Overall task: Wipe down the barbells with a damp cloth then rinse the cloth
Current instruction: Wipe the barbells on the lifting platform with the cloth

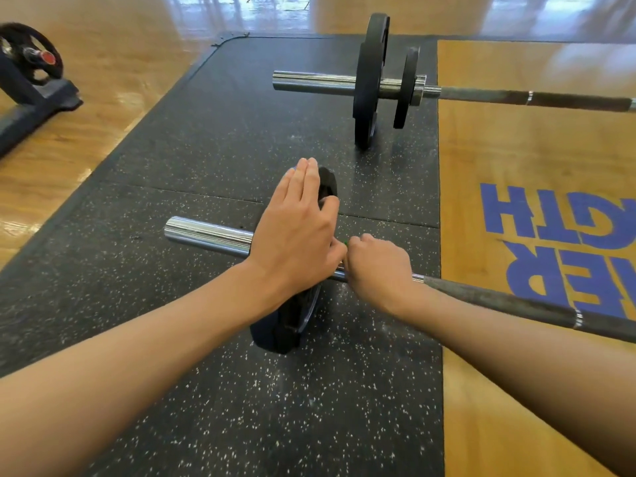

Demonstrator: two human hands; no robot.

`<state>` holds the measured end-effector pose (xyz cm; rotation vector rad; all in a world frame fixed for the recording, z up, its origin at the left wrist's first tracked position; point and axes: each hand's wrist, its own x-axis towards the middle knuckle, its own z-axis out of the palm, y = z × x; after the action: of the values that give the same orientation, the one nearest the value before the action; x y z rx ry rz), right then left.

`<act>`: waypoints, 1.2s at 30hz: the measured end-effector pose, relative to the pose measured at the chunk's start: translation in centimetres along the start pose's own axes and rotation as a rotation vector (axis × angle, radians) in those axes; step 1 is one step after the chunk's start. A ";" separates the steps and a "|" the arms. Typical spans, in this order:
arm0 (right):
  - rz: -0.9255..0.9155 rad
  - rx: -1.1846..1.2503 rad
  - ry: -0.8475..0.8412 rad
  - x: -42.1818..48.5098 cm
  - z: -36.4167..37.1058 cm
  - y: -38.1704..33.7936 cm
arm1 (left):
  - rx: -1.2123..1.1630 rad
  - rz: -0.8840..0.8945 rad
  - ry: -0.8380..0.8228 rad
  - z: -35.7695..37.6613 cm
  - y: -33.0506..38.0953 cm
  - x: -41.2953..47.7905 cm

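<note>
The near barbell (210, 235) lies across the black speckled mat, its chrome sleeve pointing left and its dark shaft (499, 301) running right. A black weight plate (292, 325) stands on the sleeve. My left hand (296, 228) lies flat against the plate's outer face, fingers straight and together. My right hand (378, 266) is curled round the bar just inside the plate; a speck of green (345, 242) shows at its fingers, and the cloth itself is hidden. A second barbell (316, 80) with two black plates (370, 80) lies farther back.
The black rubber mat (206, 390) borders a wooden platform (516, 390) with blue lettering on the right. A dark rack foot (34, 101) with a plate-loaded bar end stands on the wood floor at far left.
</note>
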<state>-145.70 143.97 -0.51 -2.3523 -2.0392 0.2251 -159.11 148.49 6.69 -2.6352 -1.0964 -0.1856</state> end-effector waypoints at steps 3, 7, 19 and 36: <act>0.070 0.173 -0.088 2.2 -0.6 -2.3 | -0.003 -0.002 -0.022 0.0 -0.1 0.0; -0.135 0.201 0.212 -0.4 2.1 -3.4 | -0.074 -0.013 -0.022 -0.1 -0.3 -0.1; -0.290 -0.039 0.205 -2.8 2.4 3.8 | -0.198 0.009 -0.058 -1.0 -2.7 0.0; -0.408 -0.139 0.232 -4.4 1.9 5.5 | -0.202 -0.036 -0.054 -1.0 -2.6 0.1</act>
<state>-141.11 138.68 -2.62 -1.8547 -2.4085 -0.1941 -160.87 149.96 8.24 -2.8139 -1.2012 -0.2457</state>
